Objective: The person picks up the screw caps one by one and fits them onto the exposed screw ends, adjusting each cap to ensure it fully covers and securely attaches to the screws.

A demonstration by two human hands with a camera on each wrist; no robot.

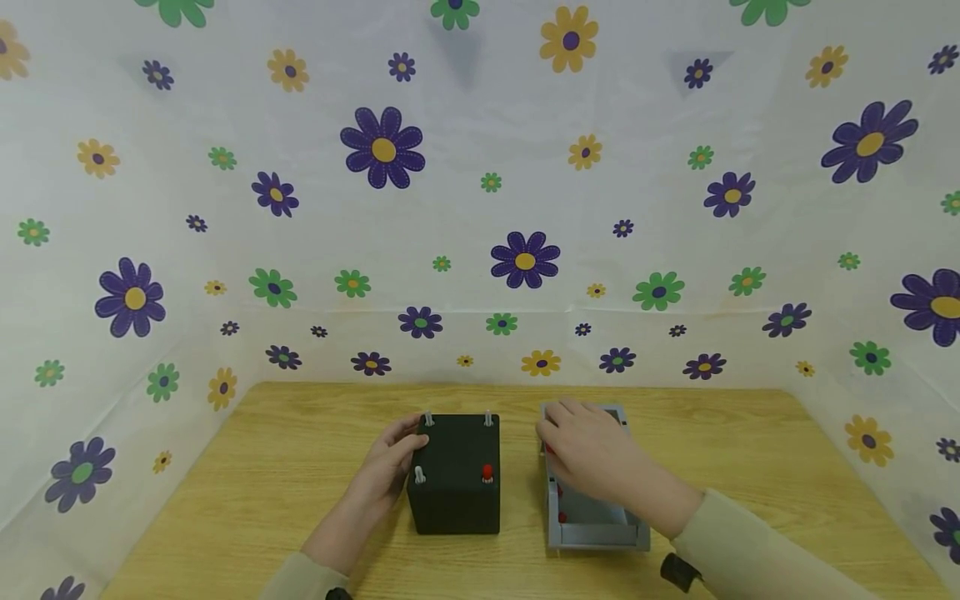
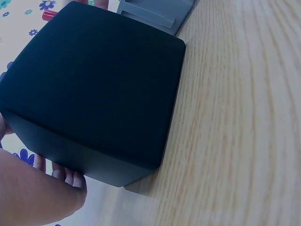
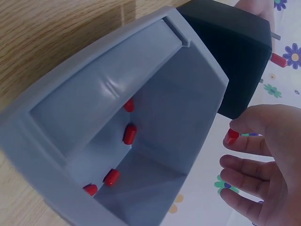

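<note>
A black box stands on the table with metal posts at the corners of its top. A red cap covers the near right post; the other three posts are bare metal. My left hand holds the box at its left side, thumb over the top edge. To the right lies a grey bin with several red caps loose inside. Over the bin, my right hand pinches a red cap between thumb and index finger, as the right wrist view shows; its other fingers are loosely bent.
The wooden table carries the box and bin side by side with a narrow gap between them. A white flower-print sheet hangs behind and along both sides.
</note>
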